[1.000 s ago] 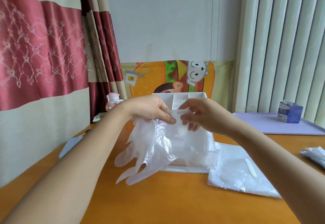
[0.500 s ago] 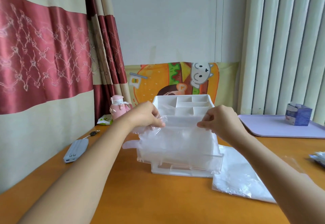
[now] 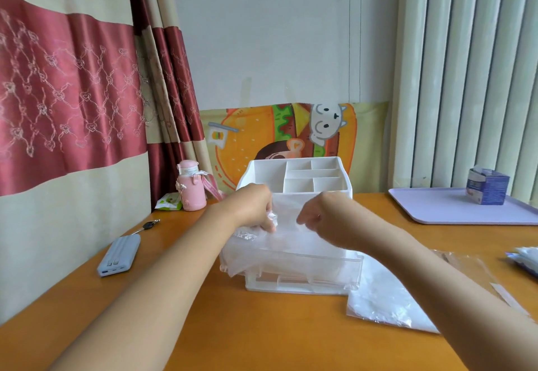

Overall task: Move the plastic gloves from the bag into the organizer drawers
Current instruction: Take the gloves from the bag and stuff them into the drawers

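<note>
Gloves (image 3: 291,234) centre frame, draped across the open drawer (image 3: 305,266) of the organizer (image 3: 262,172), long axis left-right, directly under the fingers. I read left hand (image 3: 253,204) and right hand (image 3: 323,216) both pinching the film; the overhang sits lower left, nearer the left hand

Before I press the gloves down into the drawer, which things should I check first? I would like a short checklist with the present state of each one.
1. Drawer pulled out of the organizer: ok, it stands open at the front.
2. Grip on the gloves: ok, the left hand and the right hand both pinch the film above the drawer.
3. Gloves inside the drawer walls: not ok, some film hangs over the left wall.
4. Room left in the drawer: cannot tell, the gloves cover the inside.
5. Bag away from the drawer: cannot tell, it lies flat on the table close to the right front corner.
</note>
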Action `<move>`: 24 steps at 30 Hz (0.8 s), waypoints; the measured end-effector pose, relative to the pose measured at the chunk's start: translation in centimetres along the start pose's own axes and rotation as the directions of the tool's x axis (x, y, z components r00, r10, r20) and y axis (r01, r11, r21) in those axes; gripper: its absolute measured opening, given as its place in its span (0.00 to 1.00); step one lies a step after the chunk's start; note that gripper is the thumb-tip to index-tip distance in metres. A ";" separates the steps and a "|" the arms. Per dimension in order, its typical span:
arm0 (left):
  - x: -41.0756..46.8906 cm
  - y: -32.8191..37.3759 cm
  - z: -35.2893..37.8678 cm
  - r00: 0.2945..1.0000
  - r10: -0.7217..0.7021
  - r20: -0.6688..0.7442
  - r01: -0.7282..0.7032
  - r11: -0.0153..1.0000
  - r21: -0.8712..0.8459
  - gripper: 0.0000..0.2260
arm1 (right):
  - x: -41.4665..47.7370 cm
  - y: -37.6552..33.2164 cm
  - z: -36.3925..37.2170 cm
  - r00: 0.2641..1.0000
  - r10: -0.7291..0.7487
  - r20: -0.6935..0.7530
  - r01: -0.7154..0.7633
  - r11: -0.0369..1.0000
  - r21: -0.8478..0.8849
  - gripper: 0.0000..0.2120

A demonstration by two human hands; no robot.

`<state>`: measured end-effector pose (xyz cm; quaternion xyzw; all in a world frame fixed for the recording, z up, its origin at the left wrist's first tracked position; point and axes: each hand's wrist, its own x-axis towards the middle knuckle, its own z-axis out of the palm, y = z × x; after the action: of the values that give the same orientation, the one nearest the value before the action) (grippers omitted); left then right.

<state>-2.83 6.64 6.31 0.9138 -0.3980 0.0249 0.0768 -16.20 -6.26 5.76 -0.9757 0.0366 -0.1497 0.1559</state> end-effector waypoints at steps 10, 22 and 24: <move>-1.9 0.0 -1.1 0.974 -0.099 -0.206 0.150 0.957 0.250 0.13 | 2.1 -0.2 1.9 0.879 0.115 0.463 0.062 0.935 -0.349 0.32; -4.6 3.1 -0.7 0.996 0.092 -0.010 -0.093 0.986 -0.136 0.07 | 2.7 -0.4 1.0 0.850 0.150 0.506 0.105 0.891 -0.441 0.32; -3.6 2.8 -0.1 0.992 0.116 0.057 -0.108 0.985 -0.135 0.09 | 2.5 -0.4 0.6 0.860 0.136 0.492 0.095 0.905 -0.415 0.29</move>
<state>-7.36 7.36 6.39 0.8833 -0.4518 -0.0266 0.1227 -13.66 -5.98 6.02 -0.9897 0.0364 0.1271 -0.0549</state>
